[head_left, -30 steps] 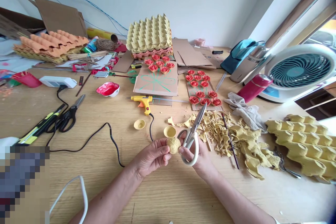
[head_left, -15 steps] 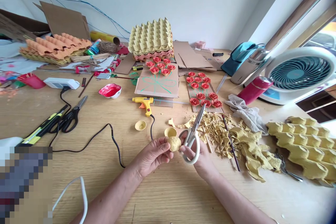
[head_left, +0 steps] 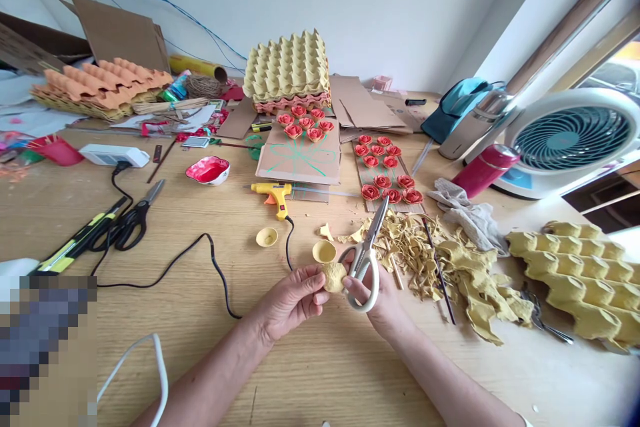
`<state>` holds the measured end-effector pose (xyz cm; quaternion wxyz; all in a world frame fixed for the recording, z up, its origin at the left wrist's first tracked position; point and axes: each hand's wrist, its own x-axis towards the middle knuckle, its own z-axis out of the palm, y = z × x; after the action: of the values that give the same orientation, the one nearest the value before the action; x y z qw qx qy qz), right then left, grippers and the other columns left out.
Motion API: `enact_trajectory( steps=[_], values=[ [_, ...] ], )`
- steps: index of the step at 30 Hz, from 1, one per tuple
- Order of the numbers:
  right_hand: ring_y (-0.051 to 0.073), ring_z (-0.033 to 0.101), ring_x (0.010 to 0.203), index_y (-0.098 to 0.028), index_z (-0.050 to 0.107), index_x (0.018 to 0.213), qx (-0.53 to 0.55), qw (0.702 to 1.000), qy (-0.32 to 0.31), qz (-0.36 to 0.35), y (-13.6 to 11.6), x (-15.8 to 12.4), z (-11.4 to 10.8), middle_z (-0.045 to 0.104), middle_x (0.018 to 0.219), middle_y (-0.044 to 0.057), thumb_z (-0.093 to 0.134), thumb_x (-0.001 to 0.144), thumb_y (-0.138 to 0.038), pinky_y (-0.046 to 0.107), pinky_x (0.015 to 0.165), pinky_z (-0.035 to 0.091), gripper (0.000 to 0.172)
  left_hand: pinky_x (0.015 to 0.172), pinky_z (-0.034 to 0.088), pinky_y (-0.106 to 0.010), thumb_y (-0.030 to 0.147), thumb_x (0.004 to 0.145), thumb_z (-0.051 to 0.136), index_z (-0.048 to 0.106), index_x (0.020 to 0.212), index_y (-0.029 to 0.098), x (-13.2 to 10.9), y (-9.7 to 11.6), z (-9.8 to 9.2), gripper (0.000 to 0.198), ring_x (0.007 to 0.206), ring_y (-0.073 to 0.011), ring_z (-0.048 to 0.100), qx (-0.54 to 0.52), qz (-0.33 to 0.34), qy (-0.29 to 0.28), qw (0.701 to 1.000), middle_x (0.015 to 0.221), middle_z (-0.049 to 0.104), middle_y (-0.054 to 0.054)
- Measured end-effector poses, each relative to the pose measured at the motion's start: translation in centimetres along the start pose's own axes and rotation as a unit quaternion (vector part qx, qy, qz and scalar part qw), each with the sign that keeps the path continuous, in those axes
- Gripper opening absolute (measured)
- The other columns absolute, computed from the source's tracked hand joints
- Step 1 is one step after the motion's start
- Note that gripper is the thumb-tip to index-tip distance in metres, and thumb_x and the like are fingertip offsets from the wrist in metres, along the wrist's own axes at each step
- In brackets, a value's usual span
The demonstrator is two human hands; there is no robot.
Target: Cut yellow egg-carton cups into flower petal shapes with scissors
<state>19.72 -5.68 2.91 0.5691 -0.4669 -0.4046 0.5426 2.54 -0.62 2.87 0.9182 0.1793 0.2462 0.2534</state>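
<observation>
Between the thumb and fingers of my left hand [head_left: 295,297] is a yellow egg carton cup [head_left: 333,277], its rough rounded bottom facing me. My right hand [head_left: 377,297] is wrapped about white-handled scissors [head_left: 367,267], blades pointing up and away. The right thumb tip reaches the cup's right edge. Just beyond the held piece, a second yellow cup [head_left: 324,251] stands on the table. Farther left, another small cup [head_left: 267,237] sits near the yellow hot glue gun [head_left: 274,192]. Torn carton scraps [head_left: 417,260] are heaped right of the scissors.
Red paper roses [head_left: 383,182] rest on cardboard behind the scraps. A yellow egg tray [head_left: 575,273] lies at right, near a fan [head_left: 565,140] and red flask [head_left: 487,170]. Black scissors [head_left: 133,223] and a trailing black cord [head_left: 213,260] lie left. Stacked trays [head_left: 287,70] stand behind.
The view has shifted slightly. Both hands keep nearly the same position, with the cup in the left and the scissors in the right; the cup appears turned a little.
</observation>
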Motion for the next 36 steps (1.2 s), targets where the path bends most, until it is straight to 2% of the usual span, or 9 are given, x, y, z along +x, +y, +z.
enact_trajectory(
  steps=[5, 13, 18, 25, 30, 33, 36],
  values=[
    [0.013, 0.048, 0.069, -0.022, 0.06, 0.095, -0.002, 1.0, -0.004, -0.009, 0.0, -0.1, -0.1, 0.055, 0.081, -0.001, 0.084, 0.069, -0.039, 0.025, 0.061, 0.043, 0.04, 0.046, 0.053, -0.013, 0.023, 0.069, 0.087, 0.071, 0.089, 0.011, 0.0, -0.1, -0.2, 0.029, 0.054, -0.0043, 0.055, -0.002, -0.011, -0.016, 1.0, 0.072, 0.061, 0.0],
    [0.013, 0.048, 0.067, -0.022, 0.06, 0.095, -0.005, 1.0, 0.006, -0.004, -0.1, -0.1, 0.1, 0.055, 0.08, -0.001, 0.085, 0.068, -0.041, 0.025, 0.06, 0.043, 0.041, 0.043, 0.048, -0.011, 0.021, 0.065, 0.089, 0.069, 0.089, 0.01, 0.0, 0.1, 0.0, 0.033, 0.053, -0.0038, 0.055, -0.009, -0.018, 0.011, 1.0, 0.071, 0.058, 0.001],
    [0.014, 0.047, 0.068, -0.022, 0.058, 0.094, -0.005, 1.0, 0.018, -0.008, 0.0, 0.0, 0.0, 0.054, 0.08, -0.001, 0.082, 0.07, -0.043, 0.025, 0.06, 0.042, 0.04, 0.04, 0.042, -0.008, 0.024, 0.067, 0.088, 0.07, 0.089, 0.01, 0.1, 0.1, 0.1, 0.032, 0.053, -0.0027, 0.052, 0.022, -0.001, 0.017, 1.0, 0.071, 0.057, 0.002],
    [0.013, 0.046, 0.067, -0.022, 0.058, 0.096, -0.008, 1.0, -0.002, -0.012, -0.2, -0.2, 0.3, 0.053, 0.08, -0.002, 0.083, 0.07, -0.042, 0.025, 0.06, 0.041, 0.041, 0.041, 0.046, -0.011, 0.027, 0.066, 0.089, 0.068, 0.087, 0.011, 0.0, 0.1, -0.2, 0.033, 0.05, -0.0034, 0.051, 0.03, -0.003, 0.006, 1.0, 0.069, 0.056, 0.002],
    [0.014, 0.046, 0.065, -0.022, 0.054, 0.098, -0.068, 0.995, -0.072, -0.03, -1.2, -0.2, -0.5, 0.055, 0.079, -0.001, 0.075, 0.078, -0.052, 0.026, 0.058, 0.04, 0.041, 0.044, 0.049, -0.016, 0.032, 0.067, 0.088, 0.065, 0.085, 0.013, -0.4, 0.9, -0.2, 0.034, 0.051, -0.0057, 0.053, 0.07, 0.059, 0.024, 0.996, 0.07, 0.059, 0.001],
    [0.016, 0.048, 0.071, -0.022, 0.054, 0.095, -0.144, 0.978, -0.143, -0.043, -1.4, 0.0, -1.3, 0.057, 0.081, 0.001, 0.063, 0.086, -0.056, 0.029, 0.064, 0.04, 0.036, 0.043, 0.047, -0.015, 0.033, 0.065, 0.089, 0.064, 0.081, 0.014, -0.6, 1.5, -0.2, 0.036, 0.049, -0.0039, 0.049, 0.067, 0.11, 0.046, 0.991, 0.07, 0.058, 0.003],
    [0.017, 0.048, 0.073, -0.022, 0.055, 0.09, -0.196, 0.961, -0.194, -0.028, -1.2, 0.0, -1.6, 0.056, 0.08, 0.0, 0.06, 0.088, -0.053, 0.029, 0.066, 0.04, 0.031, 0.043, 0.044, -0.013, 0.031, 0.064, 0.089, 0.065, 0.084, 0.015, -0.8, 2.0, -0.1, 0.035, 0.049, -0.0019, 0.046, 0.043, 0.156, 0.064, 0.985, 0.072, 0.058, 0.004]
  ],
)
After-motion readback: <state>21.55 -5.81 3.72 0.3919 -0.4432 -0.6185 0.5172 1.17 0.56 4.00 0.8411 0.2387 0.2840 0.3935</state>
